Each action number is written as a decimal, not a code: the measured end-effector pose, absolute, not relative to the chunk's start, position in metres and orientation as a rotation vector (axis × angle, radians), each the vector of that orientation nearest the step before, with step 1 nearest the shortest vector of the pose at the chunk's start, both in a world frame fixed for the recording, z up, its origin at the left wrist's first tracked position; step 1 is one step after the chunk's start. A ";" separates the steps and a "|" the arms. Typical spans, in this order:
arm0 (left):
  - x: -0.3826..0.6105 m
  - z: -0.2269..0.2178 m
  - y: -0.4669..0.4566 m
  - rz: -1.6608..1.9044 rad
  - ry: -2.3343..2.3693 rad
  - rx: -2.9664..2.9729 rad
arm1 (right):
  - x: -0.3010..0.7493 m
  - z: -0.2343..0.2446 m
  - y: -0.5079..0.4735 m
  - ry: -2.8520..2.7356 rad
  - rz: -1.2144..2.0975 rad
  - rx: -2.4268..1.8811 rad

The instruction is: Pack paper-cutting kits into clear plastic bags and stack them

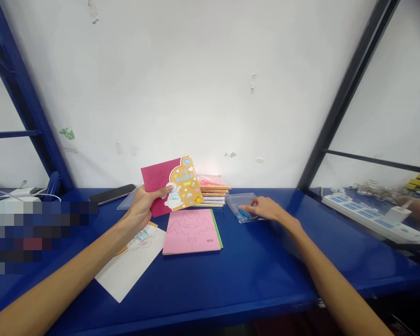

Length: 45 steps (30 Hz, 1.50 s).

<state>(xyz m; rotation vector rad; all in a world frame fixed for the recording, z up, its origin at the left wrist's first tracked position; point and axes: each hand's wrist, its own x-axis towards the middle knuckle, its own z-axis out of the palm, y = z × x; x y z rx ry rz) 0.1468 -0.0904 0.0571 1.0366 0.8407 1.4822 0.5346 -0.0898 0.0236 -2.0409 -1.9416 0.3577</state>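
My left hand (149, 198) is closed on a magenta paper booklet (157, 170), raised above the table. An orange cover with a white cartoon animal fills its right part, and the thumb presses on its front. At the right, the curled fingers of my right hand (264, 207) touch small blue scissors (244, 213), whose blades I cannot make out. They lie at a clear plastic bag (234, 201). Between the hands is a stack of paper with a pink sheet (192, 233) on top, printed with a bat outline. White paper (122, 275) lies under my left forearm.
Behind the pink sheet stands a pile of packed booklets (215, 191). A dark phone (112, 193) rests at the back left, near another clear bag (126, 201). Cables lie at far left. A white power strip (371, 217) sits beyond the right metal post (339, 107).
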 end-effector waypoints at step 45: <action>0.164 0.065 -0.119 1.269 0.839 1.086 | 0.499 0.070 -0.211 -1.241 -0.311 -1.539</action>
